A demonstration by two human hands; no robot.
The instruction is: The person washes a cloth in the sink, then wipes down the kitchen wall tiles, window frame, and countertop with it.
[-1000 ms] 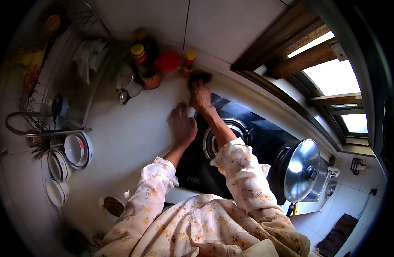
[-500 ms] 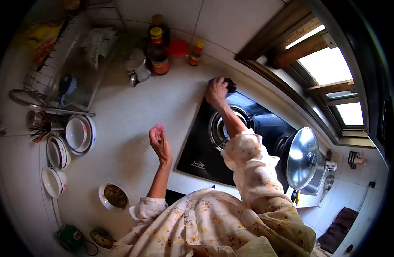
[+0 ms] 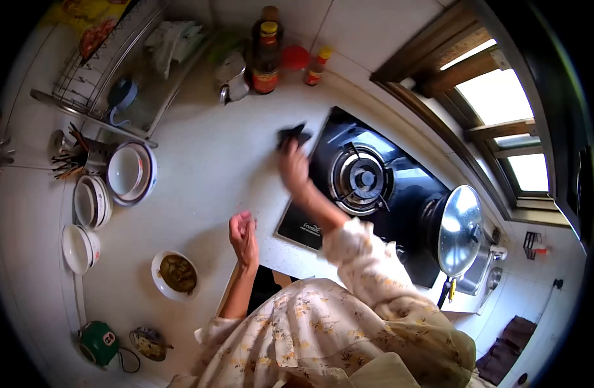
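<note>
A dark cloth (image 3: 293, 136) is gripped in my right hand (image 3: 294, 169), over the pale countertop (image 3: 213, 161) just left of the black gas stove (image 3: 339, 132). That hand is somewhat blurred, with its fingers closed on the cloth. My left hand (image 3: 244, 238) hangs above the counter near its front edge, fingers curled together with the palm turned up; whether it holds anything small cannot be made out. The nearer burner (image 3: 365, 179) is bare. On the far burner sits a wok with a shiny lid (image 3: 459, 231).
Bottles (image 3: 266, 61), a red lid (image 3: 295, 57) and a metal pitcher (image 3: 232, 79) stand along the back. Stacked bowls (image 3: 130, 173) and a dish rack (image 3: 93, 110) line the left. A bowl of food (image 3: 178, 274) and a green container (image 3: 98, 343) are nearer me.
My right hand has moved with the cloth from the stove's back corner onto the counter at its left. My left hand, earlier spread near the stove, has drawn back towards me and curled.
</note>
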